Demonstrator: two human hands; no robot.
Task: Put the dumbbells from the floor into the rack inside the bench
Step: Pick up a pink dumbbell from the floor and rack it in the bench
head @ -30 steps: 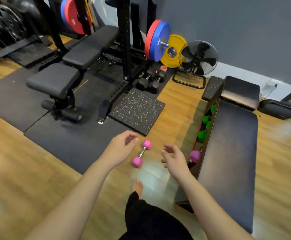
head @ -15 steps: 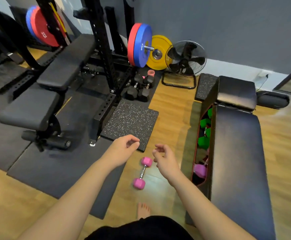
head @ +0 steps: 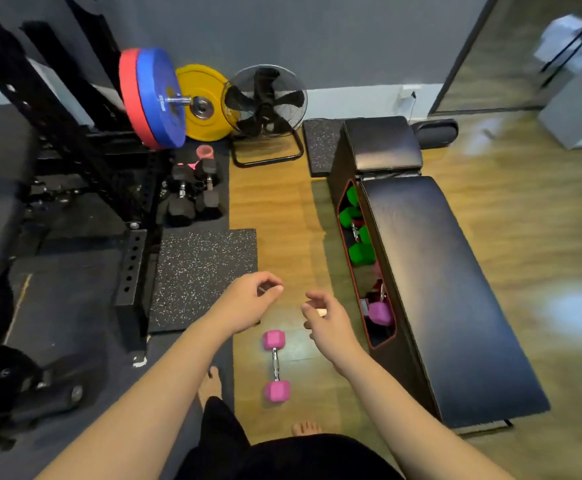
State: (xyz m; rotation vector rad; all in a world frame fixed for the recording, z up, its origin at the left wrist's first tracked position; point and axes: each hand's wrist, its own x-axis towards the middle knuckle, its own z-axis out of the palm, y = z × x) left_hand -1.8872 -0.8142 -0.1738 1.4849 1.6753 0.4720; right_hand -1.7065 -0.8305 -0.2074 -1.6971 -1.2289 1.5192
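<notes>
From the head view, a pink dumbbell (head: pixel 275 370) lies on the wooden floor just left of the bench (head: pixel 434 289), its chrome handle running roughly parallel to the bench's long side. It is untouched. The left hand (head: pixel 244 306) hovers beyond the dumbbell's far head, fingers loosely curled with thumb and forefinger nearly meeting, holding nothing. The right hand (head: pixel 331 327) hangs between the dumbbell and the bench, fingers relaxed and also empty. Neither hand touches the weight.

The rack (head: pixel 362 268) opens along the bench's left side, a narrow red-edged slot. Green dumbbells (head: pixel 360 252) fill its far part, and another pink dumbbell (head: pixel 379 311) sits in its near part, close to the right hand. How much free room is left beside it I cannot tell; the interior is dark.

Two bare feet stand near the bench's near end, one just left of the floor dumbbell, one just behind it. That is the main hazard, in my judgement: a one-handed lift by a head instead of the handle could slip and drop the weight on a foot. The slot is narrow, so a tilted dumbbell may catch the rim or knock the pink one already stored. Black dumbbells (head: pixel 192 199) left of the bench, well away, may belong to another set.
</notes>
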